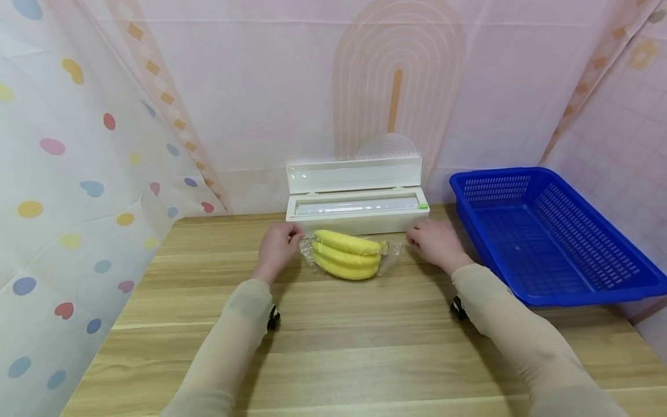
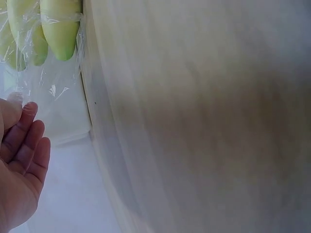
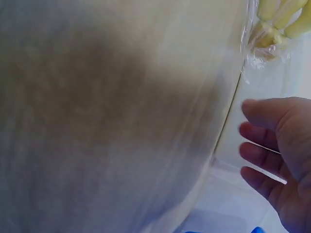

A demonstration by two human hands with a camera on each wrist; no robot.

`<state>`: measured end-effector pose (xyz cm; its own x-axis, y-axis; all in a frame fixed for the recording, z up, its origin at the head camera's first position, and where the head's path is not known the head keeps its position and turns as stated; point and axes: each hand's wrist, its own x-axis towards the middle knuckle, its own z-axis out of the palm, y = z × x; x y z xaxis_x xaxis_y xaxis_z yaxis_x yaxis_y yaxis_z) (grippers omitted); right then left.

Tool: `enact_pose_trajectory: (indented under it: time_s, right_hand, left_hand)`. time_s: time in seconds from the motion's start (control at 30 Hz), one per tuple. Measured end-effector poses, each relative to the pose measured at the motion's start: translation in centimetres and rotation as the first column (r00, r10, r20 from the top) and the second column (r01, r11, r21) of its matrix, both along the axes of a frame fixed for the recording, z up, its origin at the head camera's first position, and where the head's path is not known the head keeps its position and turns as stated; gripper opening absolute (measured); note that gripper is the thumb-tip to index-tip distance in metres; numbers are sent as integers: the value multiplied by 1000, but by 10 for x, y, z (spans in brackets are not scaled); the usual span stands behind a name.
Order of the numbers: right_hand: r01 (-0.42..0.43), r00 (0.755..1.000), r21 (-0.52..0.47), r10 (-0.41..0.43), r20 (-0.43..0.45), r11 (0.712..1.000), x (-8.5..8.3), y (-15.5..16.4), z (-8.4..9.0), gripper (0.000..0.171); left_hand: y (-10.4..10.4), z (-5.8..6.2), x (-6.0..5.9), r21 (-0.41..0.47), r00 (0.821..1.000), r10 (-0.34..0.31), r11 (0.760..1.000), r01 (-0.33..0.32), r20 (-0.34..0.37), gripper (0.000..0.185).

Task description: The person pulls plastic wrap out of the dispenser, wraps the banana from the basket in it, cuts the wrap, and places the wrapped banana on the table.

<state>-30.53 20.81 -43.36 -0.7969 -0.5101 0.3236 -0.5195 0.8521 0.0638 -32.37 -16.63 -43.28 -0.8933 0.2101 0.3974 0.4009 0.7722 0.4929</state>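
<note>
Centrally on the wooden table (image 1: pixel 365 341) lies a bunch of bananas (image 1: pixel 346 255), yellow, lying on its side on a sheet of cling film (image 1: pixel 393 250) that shows crinkled at both ends of the fruit. Directly behind the bananas, touching the film's far edge, stands a white cling-film dispenser (image 1: pixel 356 208) with its lid tipped up and the roll visible inside; a small green tab sits at its right end. Left hand (image 1: pixel 277 246) rests on the table just left of the bananas, knuckles up, fingertips at the film's left edge next to the dispenser's front corner; in the left wrist view the fingers (image 2: pixel 29 141) are loosely extended, slightly apart, near the film (image 2: pixel 48 82) but I cannot tell whether they pinch it. Banana tips (image 2: pixel 60 29) show under the film in that view. Right hand (image 1: pixel 435 242) lies just right of the bananas, fingertips toward the film's right edge; the right wrist view shows the fingers (image 3: pixel 265 153) relaxed and spread, holding nothing, with the wrapped banana stems (image 3: pixel 272 29) beyond them. Contact with the film there is not resolvable. A blue plastic basket (image 1: pixel 615 289) sits to the right of the bananas, well apart from them, at the table's right edge. Both forearms wear beige sleeves (image 1: pixel 239 330).
</note>
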Motion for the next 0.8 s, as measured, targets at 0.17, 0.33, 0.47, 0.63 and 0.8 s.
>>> enact_pose_trajectory:
  time_s: [0.17,0.33,0.47,0.63,0.8]
  right_hand:
    - [-67,998,47,66,18,997,2,-3,3,25]
    - [-92,996,53,91,14,994,5,-2,6,29]
    - [-92,996,65,91,21,994,6,-2,8,30]
    - [-84,996,63,82,40,994,8,-2,11,30]
    - [-58,995,79,52,84,995,11,0,15,28]
  left_hand:
    - [-3,0,0,-6,999,3,1000,-2,35,5]
    - [-3,1,1,-10,998,-10,1000,10,62,5]
    - [-4,2,2,-8,997,-21,1000,21,73,5]
    - [-8,2,3,-17,998,-37,999,38,54,4]
    - [-17,2,5,-50,996,-45,998,49,72,8]
